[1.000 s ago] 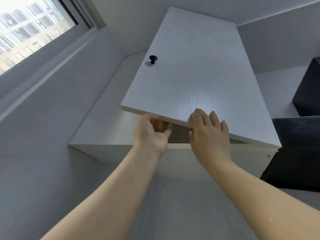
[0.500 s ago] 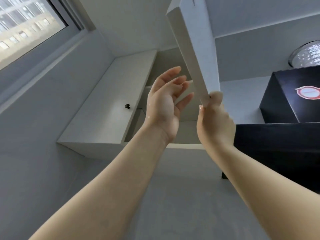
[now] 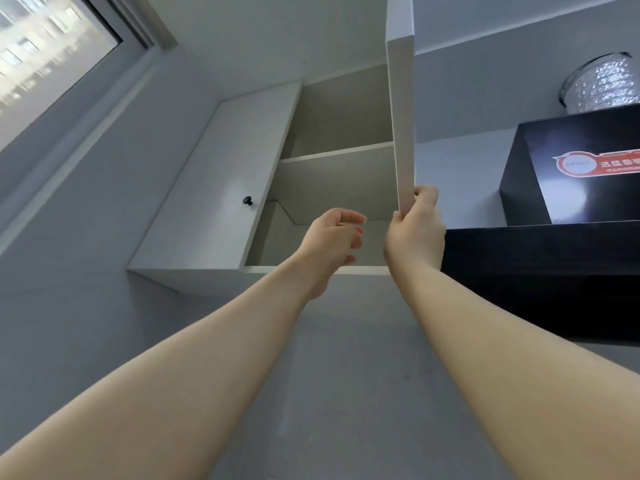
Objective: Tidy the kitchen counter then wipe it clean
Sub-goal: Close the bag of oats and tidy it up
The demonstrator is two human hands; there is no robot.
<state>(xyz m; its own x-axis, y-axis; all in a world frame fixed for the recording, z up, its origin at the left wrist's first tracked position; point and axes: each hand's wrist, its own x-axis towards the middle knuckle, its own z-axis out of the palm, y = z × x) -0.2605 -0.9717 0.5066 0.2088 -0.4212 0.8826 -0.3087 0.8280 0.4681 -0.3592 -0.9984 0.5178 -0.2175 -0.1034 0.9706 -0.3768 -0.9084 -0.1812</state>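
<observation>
The right hand (image 3: pixel 415 230) is pinching the open door (image 3: pixel 401 116) at its lower corner, right of the cabinet (image 3: pixel 194 278) opening, probably to hold it wide. The left hand (image 3: pixel 332 240) is hovering before that opening, loosely curled, holding nothing. I'm counting two doors, one shelf (image 3: pixel 336 154), one knob (image 3: pixel 247 201). The counter isn't showing.

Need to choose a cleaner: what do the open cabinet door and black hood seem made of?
Cabinet door: probably white laminated board, matte, with a flat square edge. Hood: glossy black, glass or lacquered metal; its glare doesn't settle which.
</observation>
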